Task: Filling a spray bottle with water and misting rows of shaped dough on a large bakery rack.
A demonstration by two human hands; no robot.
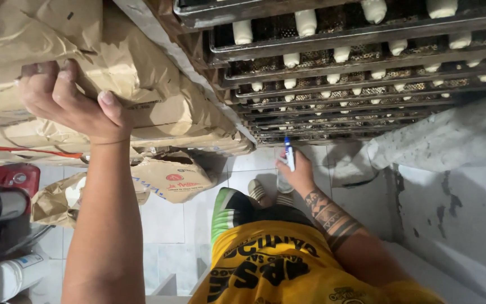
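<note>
My left hand (68,101) is raised and pressed against a stack of brown paper sacks (141,84), fingers gripping the edge of one sack. Down by my hip, my right hand (295,171) is shut on a small blue and white object (289,153), like a marker or lighter. Right beside it stands a tall metal rack (361,84) with several perforated trays holding rows of pale dough pieces (305,22). My yellow shirt and sandalled feet show below on the tiled floor.
An opened brown paper bag (172,180) lies on the white tiled floor (170,225). A red machine (1,180) and a white bottle (9,276) stand at the left. A stained grey wall (457,191) lies at the right.
</note>
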